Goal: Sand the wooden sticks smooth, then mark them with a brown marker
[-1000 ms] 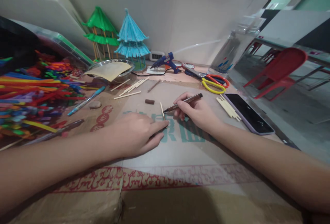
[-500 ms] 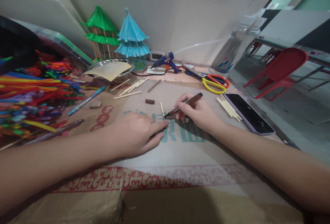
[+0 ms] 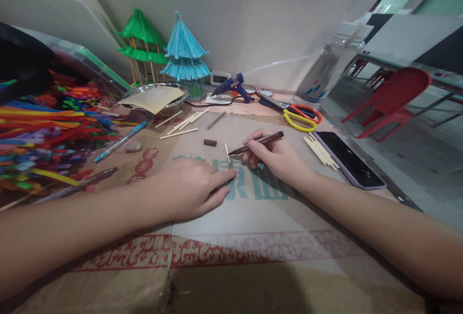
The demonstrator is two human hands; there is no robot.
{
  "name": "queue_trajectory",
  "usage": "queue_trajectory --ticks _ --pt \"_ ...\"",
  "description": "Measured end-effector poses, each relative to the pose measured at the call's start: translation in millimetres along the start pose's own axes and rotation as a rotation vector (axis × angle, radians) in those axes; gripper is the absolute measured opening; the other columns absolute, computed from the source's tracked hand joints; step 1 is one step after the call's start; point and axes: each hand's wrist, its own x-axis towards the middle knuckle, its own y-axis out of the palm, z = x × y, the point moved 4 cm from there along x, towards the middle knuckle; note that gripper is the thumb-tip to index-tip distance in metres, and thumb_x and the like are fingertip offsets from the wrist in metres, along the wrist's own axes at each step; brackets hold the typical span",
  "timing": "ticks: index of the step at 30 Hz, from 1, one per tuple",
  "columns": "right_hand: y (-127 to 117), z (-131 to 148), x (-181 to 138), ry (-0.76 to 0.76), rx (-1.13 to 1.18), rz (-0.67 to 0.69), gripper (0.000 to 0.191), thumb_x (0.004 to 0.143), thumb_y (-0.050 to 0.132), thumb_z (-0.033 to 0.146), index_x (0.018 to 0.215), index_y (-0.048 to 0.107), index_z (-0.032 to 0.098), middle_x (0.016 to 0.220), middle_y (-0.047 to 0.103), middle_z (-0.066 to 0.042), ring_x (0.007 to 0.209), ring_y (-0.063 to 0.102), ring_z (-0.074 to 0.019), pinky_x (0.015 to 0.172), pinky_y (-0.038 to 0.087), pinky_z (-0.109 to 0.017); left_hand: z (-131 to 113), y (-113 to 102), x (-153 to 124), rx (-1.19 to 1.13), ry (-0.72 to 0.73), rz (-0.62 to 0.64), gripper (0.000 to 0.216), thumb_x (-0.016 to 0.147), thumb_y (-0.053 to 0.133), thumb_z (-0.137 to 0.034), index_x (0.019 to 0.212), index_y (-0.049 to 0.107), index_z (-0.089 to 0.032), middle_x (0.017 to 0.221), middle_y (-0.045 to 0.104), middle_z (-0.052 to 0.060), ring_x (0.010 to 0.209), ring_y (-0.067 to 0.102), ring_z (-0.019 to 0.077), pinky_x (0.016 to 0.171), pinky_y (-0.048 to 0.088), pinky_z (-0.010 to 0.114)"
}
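A brown marker is pinched in my right hand, with its dark tip touching the middle of a short, thin wooden stick. That stick lies on the table cover, pale at its far half and brown near its lower end. My left hand rests palm down, index finger stretched out to the stick's near end and thumb apart from it. The fingertip seems to press that end down; nothing is gripped between the fingers. The marker's brown cap lies just beyond the hands.
Pale sticks and one brown stick lie farther back. On the right are more sticks, a phone and scissors. A glue gun, model pavilions and a metal bowl stand behind; pipe cleaners heap leftward.
The marker tip has moved up along the stick, away from my left fingertip. Brown colour now shows on the stick's lower part. My left hand has stayed put.
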Motion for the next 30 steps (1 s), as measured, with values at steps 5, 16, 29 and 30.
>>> queue_trajectory --ticks 5,16,29,30 --pt "0.4 2.7 -1.1 0.008 -0.041 0.022 0.015 0.092 0.059 0.031 0.082 0.055 0.020 0.063 0.067 0.000 0.052 0.058 -0.0113 0.052 0.047 -0.024 0.4 -0.3 -0.6 -0.010 0.001 -0.018 0.037 0.101 0.036 -0.036 0.123 0.063 -0.022 0.076 0.073 0.005 0.067 0.071 0.0247 0.057 0.050 0.035" --pt "-0.1 1.1 -0.6 0.008 -0.040 0.016 0.016 0.091 0.060 0.034 0.084 0.056 0.020 0.064 0.067 0.000 0.052 0.058 -0.0111 0.051 0.048 -0.024 -0.3 -1.1 0.2 0.000 0.016 -0.059 0.035 0.100 0.040 -0.035 0.120 0.065 -0.020 0.072 0.072 0.005 0.062 0.069 0.0212 0.056 0.049 0.031" --pt "-0.2 0.2 -0.3 0.018 -0.009 0.018 0.018 0.092 0.060 0.037 0.088 0.054 0.020 0.067 0.067 0.000 0.052 0.057 -0.0113 0.052 0.046 -0.025 -0.9 -1.8 -0.1 0.018 0.011 -0.037 0.035 0.099 0.041 -0.035 0.119 0.065 -0.021 0.072 0.071 0.005 0.063 0.069 0.0230 0.056 0.050 0.033" --pt "-0.4 -0.2 -0.2 0.017 -0.002 0.018 0.018 0.092 0.060 0.038 0.089 0.054 0.021 0.068 0.068 0.000 0.052 0.057 -0.0114 0.052 0.046 -0.025 -0.8 -1.6 -0.2 0.017 0.009 -0.034 0.035 0.099 0.040 -0.035 0.120 0.065 -0.021 0.072 0.071 0.005 0.063 0.069 0.0234 0.056 0.050 0.033"
